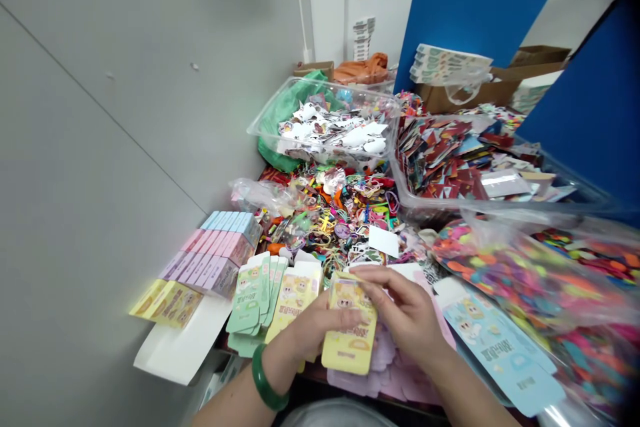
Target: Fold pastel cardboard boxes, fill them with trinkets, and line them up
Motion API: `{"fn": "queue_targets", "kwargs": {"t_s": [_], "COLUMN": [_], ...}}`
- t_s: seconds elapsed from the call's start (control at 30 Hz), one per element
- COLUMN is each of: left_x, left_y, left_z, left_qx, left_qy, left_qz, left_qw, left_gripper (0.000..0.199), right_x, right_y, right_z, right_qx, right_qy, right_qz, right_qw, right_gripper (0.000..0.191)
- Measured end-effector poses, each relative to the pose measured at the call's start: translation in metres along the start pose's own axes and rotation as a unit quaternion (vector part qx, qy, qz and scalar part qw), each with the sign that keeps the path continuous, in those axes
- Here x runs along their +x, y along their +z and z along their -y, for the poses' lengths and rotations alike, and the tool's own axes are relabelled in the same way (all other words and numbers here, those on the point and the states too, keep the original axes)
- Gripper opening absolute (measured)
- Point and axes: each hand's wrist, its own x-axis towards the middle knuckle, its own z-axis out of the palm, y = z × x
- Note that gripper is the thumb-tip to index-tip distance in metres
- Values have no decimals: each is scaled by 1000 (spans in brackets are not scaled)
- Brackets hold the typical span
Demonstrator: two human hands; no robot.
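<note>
The left hand [311,325] and right hand [407,312] both grip one yellow carton [350,343], held above the near edge of the table [314,370]. Green cartons [247,303] lie left along that edge, light-blue cartons [500,343] right.

Your left hand [307,327] and right hand [407,317] both hold a yellow printed carton [350,347] above pink and lilac cartons [403,377]. Green cartons [249,297] lie to your left, blue cartons [500,350] to your right, and colorful trinkets [340,217] spread beyond, before two clear plastic bins [440,202].
</note>
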Motion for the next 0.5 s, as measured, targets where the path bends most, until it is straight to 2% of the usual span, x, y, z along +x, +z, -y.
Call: {"fn": "queue_targets", "kwargs": {"t_s": [0.1,0.23,0.3,0.37,0.43,0.5], "left_x": [0,-1,-3,-3,-4,-3], "left_y": [-3,0,3,5,7,7], "left_z": [0,-9,-15,-18,-18,-16], "left_qx": [23,130,161,144,87,31], "left_qy": [16,70,86,71,30,-6], "left_qz": [-15,17,26,19,-4,-25], "left_qw": [999,989,983,987,996,999], "left_gripper": [44,42,45,44,43,44], "right_x": [5,13,16,16,14,13], "right_y": [-2,-6,-7,-7,-8,-7], "right_z": [4,14,16,16,13,10], "right_qx": [10,85,104,85,47,24], "right_qy": [13,112,139,120,84,82], "right_qz": [24,44,41,39,46,52], "right_qw": [1000,989,984,988,994,995], "right_gripper": [6,13,14,15,16,18]}}
